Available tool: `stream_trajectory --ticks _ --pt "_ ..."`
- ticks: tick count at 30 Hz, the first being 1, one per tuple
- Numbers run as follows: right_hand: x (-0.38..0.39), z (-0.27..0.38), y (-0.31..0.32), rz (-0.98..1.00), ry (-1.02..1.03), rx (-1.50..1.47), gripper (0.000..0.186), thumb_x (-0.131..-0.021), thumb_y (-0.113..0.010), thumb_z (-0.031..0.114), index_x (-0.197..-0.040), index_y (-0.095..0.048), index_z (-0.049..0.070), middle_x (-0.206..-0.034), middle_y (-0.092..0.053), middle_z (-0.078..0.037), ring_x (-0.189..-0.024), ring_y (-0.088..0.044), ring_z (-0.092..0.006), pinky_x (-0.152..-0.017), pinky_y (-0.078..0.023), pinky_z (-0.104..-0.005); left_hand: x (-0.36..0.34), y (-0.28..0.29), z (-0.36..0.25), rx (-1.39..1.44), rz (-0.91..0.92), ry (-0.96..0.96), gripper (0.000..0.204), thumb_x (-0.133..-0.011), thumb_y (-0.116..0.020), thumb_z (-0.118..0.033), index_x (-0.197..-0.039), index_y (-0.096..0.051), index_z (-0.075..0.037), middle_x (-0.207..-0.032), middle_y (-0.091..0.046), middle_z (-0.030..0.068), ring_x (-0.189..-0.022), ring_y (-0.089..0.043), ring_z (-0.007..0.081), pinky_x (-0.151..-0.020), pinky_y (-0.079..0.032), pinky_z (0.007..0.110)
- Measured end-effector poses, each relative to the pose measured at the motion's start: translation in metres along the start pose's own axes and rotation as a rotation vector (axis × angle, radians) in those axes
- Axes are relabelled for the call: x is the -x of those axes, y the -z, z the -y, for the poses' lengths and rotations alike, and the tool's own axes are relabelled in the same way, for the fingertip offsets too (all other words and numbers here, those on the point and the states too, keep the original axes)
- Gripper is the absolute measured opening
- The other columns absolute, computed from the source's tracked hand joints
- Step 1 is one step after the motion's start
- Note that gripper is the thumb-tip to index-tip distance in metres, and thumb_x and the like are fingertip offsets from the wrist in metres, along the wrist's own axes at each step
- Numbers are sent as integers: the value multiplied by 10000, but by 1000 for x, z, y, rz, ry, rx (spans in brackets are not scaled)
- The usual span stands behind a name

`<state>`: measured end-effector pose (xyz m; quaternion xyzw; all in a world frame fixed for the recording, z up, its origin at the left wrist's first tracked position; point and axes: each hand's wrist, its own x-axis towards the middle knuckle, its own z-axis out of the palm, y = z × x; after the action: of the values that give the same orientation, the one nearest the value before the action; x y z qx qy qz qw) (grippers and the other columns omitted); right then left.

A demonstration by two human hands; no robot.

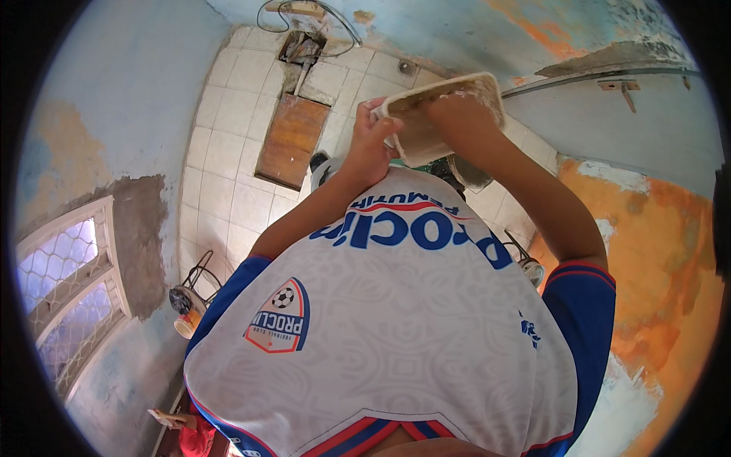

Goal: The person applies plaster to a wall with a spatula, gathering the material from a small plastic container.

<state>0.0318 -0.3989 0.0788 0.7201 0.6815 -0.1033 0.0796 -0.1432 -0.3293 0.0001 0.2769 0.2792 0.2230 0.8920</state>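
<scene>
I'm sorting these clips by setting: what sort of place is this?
Probably a room under repair: peeling blue and orange wall, a cement patch by the window, tiled floor, and a plaster-smeared board in both hands.

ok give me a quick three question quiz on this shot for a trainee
1. True or false: both hands grip the flat tray.
2. What lies directly below the tray? A) tiled floor B) grass C) carpet
3. Fill in: the window with patterned glass is on the person's ____ side.

Key:
1. True: left hand holds its near edge, right hand reaches over it.
2. A, white tiled floor.
3. Left; window.
</scene>
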Motion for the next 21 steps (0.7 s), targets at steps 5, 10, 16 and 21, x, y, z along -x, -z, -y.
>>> stream_trajectory --ticks 5,10,16,21 --pt "1 -4 -2 57 54 -168 145 -828 -662 100 -955 -731 92 -916 -734 -121 -912 -724 -288 -784 -575 -412 7 4 -3 20 -57 74 608 -868 -593 -160 -1389 -286 -91 -1276 -477 144 -1160 -545 282 -823 -592 542" --pt "-2 10 14 31 -34 -34 199 -823 -670 88 -1015 -722 91 -943 -723 -137 -926 -712 -326 -817 -569 -429 8 11 -3 -5 5 18 606 -869 -582 -167 -1391 -282 -95 -1287 -471 148 -1165 -537 285 -820 -589 542" --pt "-4 8 -18 -20 122 -176 196 -839 -663 89 -1029 -713 100 -916 -724 -132 -902 -719 -304 -790 -577 -414 12 21 -10 -15 32 5 587 -874 -563 -167 -1385 -283 -102 -1290 -471 137 -1176 -525 277 -845 -584 530" --pt "-1 36 8 18 -45 -83 241 -853 -648 94 -1084 -709 126 -916 -721 -132 -920 -720 -309 -804 -575 -414 12 30 -15 20 52 27 574 -876 -551 -162 -1381 -282 -125 -1302 -475 128 -1180 -524 269 -880 -567 542"
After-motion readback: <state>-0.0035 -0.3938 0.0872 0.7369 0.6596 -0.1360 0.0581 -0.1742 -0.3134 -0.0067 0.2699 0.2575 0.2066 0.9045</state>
